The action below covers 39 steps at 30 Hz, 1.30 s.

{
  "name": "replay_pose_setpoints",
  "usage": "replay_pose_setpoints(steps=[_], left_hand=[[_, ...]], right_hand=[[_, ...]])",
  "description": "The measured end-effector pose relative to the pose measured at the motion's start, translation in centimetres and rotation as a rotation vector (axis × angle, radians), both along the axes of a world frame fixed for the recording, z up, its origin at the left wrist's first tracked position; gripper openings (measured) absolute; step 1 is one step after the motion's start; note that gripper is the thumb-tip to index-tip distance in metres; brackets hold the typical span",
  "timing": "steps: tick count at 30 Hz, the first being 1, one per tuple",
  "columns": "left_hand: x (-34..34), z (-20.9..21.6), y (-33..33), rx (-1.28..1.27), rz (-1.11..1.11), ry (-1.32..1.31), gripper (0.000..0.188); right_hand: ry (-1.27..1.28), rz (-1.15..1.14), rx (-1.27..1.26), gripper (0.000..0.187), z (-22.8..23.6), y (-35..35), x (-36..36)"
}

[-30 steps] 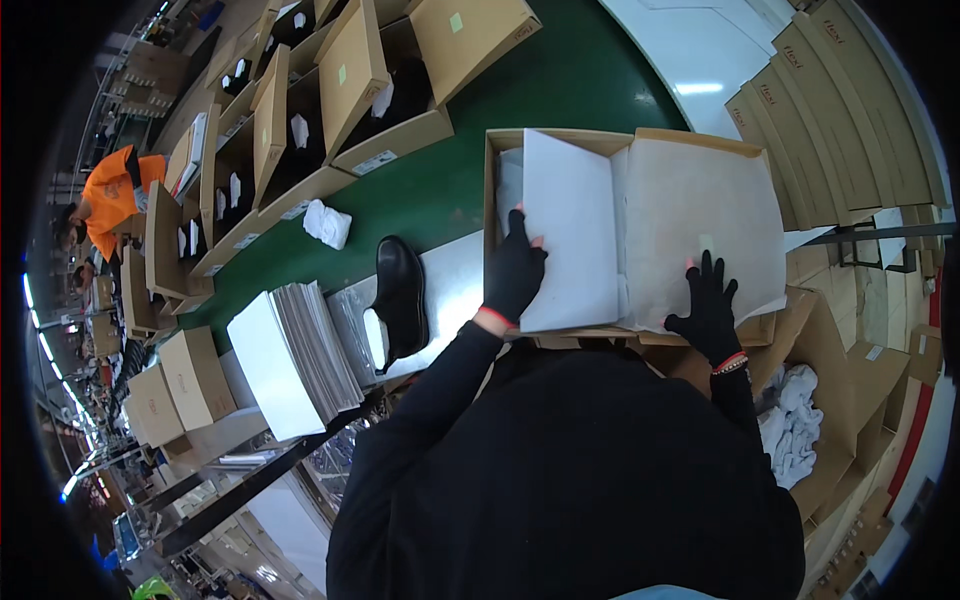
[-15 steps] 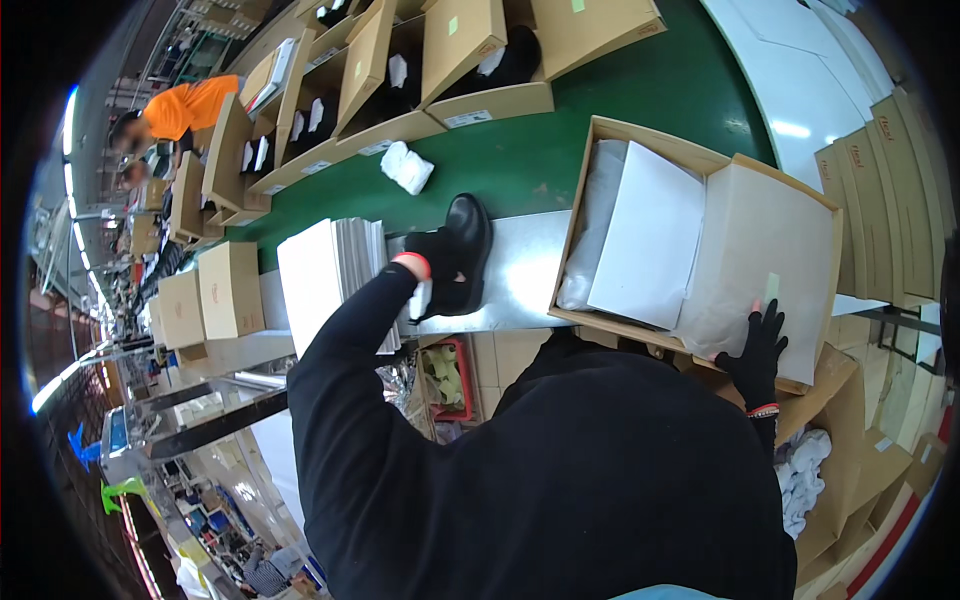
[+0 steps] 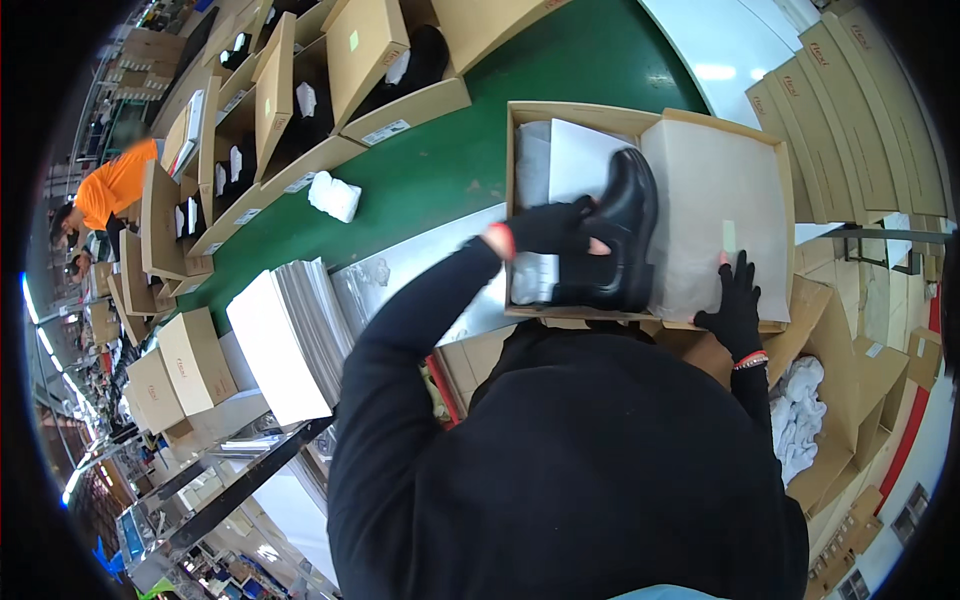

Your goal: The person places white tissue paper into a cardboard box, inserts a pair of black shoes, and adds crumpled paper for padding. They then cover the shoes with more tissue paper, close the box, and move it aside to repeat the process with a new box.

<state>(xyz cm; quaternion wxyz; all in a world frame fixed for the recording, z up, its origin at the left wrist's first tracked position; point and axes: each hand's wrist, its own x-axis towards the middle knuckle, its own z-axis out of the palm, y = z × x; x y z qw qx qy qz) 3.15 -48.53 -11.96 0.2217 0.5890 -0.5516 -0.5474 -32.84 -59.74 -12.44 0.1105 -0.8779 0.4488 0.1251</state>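
Observation:
A black boot (image 3: 633, 220) lies on its side in the left half of an open cardboard shoe box (image 3: 512, 165). White stuffing (image 3: 536, 279) shows at the top of its shaft. My left hand (image 3: 550, 228), in a black glove with bare fingertips, is closed around the boot. Beneath the boot, a white sheet (image 3: 580, 150) and greyish tissue are partly covered. My right hand (image 3: 738, 312) lies with fingers spread on the paper-lined lid (image 3: 700, 190), just below a pale green sticker (image 3: 729, 237). It holds nothing.
Left of the box stands a stack of white sheets (image 3: 270, 350). A crumpled white paper wad (image 3: 335, 197) lies on the green table (image 3: 430, 165). Open boxes with black footwear (image 3: 425, 55) line the far side. Tall cartons (image 3: 850, 120) stand right. An orange-clad person (image 3: 118, 187) works far left.
My left hand has carried the boot rightward from the metal table edge into the open box. My right hand stays on the lid. The whole view has shifted.

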Motion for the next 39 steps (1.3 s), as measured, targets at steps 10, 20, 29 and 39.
replay_pose_setpoints(steps=[10, 20, 29, 39], left_hand=[[11.7, -5.2, 7.7, -0.688, 0.872, -0.301, 0.026], [27.0, -15.0, 18.0, 0.368, 0.727, -1.290, 0.055], [10.9, -2.6, 14.7, -0.263, 0.831, -0.012, 0.039], [0.3, 3.3, 8.5, -0.340, 0.633, 0.101, 0.036]], right_hand=[[-0.441, -0.084, 0.021, 0.080, 1.0, 3.6, -2.3], [-0.658, -0.203, 0.366, 0.064, 5.5, 6.5, 7.0], [-0.828, -0.032, 0.713, 0.089, 5.6, 8.9, 17.1], [-1.128, -0.337, 1.069, 0.063, 5.4, 9.0, 19.8]])
